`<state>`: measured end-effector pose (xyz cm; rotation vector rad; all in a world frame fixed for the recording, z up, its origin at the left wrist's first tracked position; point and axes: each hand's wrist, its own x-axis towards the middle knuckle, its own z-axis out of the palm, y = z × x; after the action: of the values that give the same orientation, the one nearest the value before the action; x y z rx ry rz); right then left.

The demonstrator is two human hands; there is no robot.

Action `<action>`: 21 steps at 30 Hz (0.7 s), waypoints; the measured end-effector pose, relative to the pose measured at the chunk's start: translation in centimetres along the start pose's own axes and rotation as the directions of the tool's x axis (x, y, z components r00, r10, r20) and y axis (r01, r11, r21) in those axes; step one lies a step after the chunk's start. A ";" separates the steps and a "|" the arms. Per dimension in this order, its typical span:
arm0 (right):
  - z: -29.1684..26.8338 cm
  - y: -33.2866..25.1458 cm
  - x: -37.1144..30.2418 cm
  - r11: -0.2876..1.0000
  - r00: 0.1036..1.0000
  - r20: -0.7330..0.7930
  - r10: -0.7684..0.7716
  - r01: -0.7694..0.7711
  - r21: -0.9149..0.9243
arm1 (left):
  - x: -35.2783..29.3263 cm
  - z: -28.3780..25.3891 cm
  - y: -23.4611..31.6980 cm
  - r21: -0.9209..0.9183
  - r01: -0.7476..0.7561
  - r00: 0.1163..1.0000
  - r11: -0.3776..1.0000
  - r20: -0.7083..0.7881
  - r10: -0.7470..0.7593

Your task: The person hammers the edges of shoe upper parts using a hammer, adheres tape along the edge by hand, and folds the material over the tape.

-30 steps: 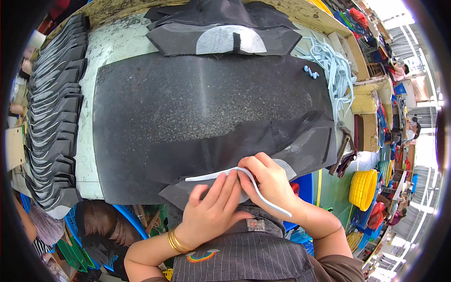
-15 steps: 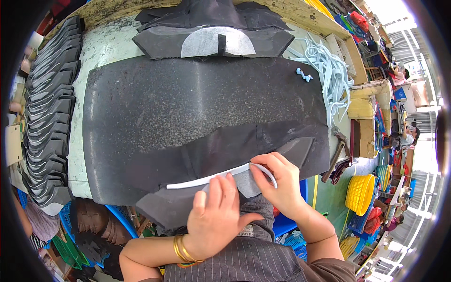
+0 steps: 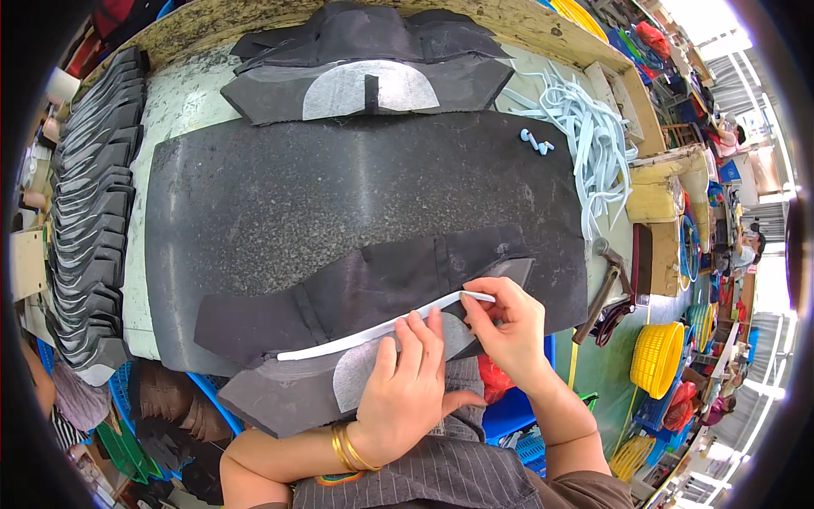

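Note:
A narrow pale strip (image 3: 339, 344) runs along the seam of a dark fabric piece (image 3: 386, 271) on the near side of the work mat. My right hand (image 3: 509, 327) pinches the strip close to its right end, between thumb and forefinger. Fingers stretched out, my left hand (image 3: 403, 386) rests its fingertips on the middle of the strip, with the thumb apart. Below the seam, the piece has a grey half-round patch (image 3: 352, 373), partly hidden by my left hand. The strip's left end lies on the fabric.
A similar dark piece (image 3: 365, 85) lies at the far edge of the black mat (image 3: 254, 195). Loose pale-blue strips (image 3: 593, 127) and blue earbuds (image 3: 537, 142) are at the right, near a hammer (image 3: 606, 288). Stacked dark pieces (image 3: 93, 212) line the left.
The fabric piece has turned slightly, its left side nearer me. The strip's right end, curled down before, now runs straighter along the seam, and my left hand has moved slightly right.

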<state>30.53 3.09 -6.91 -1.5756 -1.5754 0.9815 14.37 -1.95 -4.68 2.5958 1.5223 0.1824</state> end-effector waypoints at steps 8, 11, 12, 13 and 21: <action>-1.2 0.3 0.9 0.988 0.996 -0.016 -0.085 0.082 -0.128 | 1.9 1.5 0.5 -0.155 -0.035 0.994 0.987 -0.110 0.018; -2.2 1.5 1.3 0.994 0.994 -0.034 -0.103 0.102 -0.032 | 2.2 1.3 1.1 -0.137 -0.007 0.996 0.991 -0.087 -0.005; -2.3 1.3 1.5 0.996 0.996 -0.014 -0.090 0.090 -0.025 | 2.3 1.2 1.3 -0.100 0.000 0.997 0.995 -0.083 -0.009; -2.1 1.0 1.7 0.996 0.996 -0.012 -0.089 0.089 -0.024 | 2.4 1.2 1.4 -0.100 0.002 0.997 0.995 -0.081 -0.010; -2.1 0.6 2.7 0.983 0.996 0.072 -0.055 0.067 -0.170 | 2.7 2.3 1.7 0.100 0.008 0.999 0.995 -0.041 -0.004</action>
<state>32.60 5.88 -6.56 -1.6133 -1.7857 0.8939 17.50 -0.55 -6.55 2.6799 1.5922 0.1641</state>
